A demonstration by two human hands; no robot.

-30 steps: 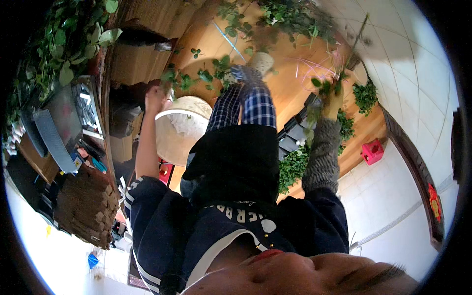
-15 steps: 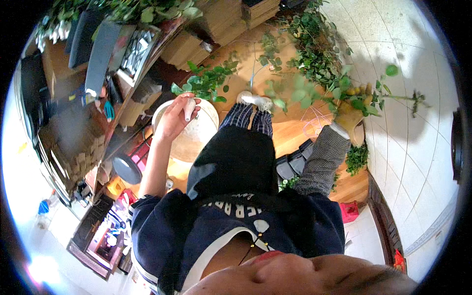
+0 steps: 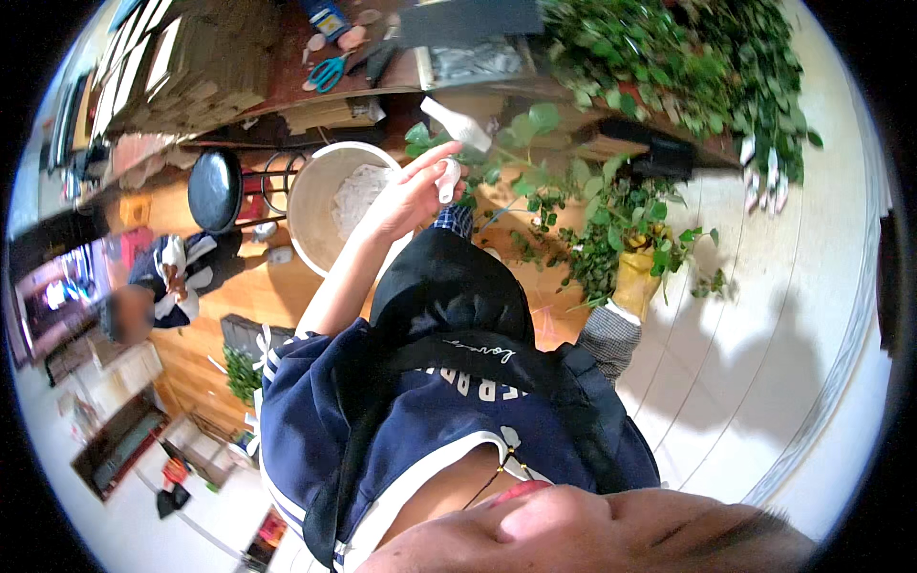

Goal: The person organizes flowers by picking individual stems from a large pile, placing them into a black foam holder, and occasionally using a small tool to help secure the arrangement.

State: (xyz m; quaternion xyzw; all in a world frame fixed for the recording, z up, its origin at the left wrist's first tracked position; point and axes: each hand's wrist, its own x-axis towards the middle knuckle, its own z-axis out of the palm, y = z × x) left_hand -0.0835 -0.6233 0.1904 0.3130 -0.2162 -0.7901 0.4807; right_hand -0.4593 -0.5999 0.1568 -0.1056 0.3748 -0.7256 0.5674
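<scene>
My left hand (image 3: pixel 406 196) is bare and raised in front of me, its fingers closed on a white plastic sprayer (image 3: pixel 451 153) whose nozzle points up and left. Just behind the hand stands a round white bucket (image 3: pixel 310 205) with crumpled white material inside. My right hand (image 3: pixel 635 279) wears a yellow glove and grips a bunch of green leafy stems (image 3: pixel 583 205) that spread up toward the sprayer. My dark blue top and black apron fill the lower middle.
A black round stool (image 3: pixel 212 186) stands left of the bucket. Behind it is a wooden table (image 3: pixel 306 38) with blue-handled scissors (image 3: pixel 330 72) and stacked cardboard boxes (image 3: pixel 191 67). A mass of foliage (image 3: pixel 678 57) fills the top right. Another person (image 3: pixel 143 301) crouches at the left.
The view has swung round, so table and bucket now lie at the top. My left hand has left the bucket's rim and now holds the sprayer up. The gloved hand keeps its stems.
</scene>
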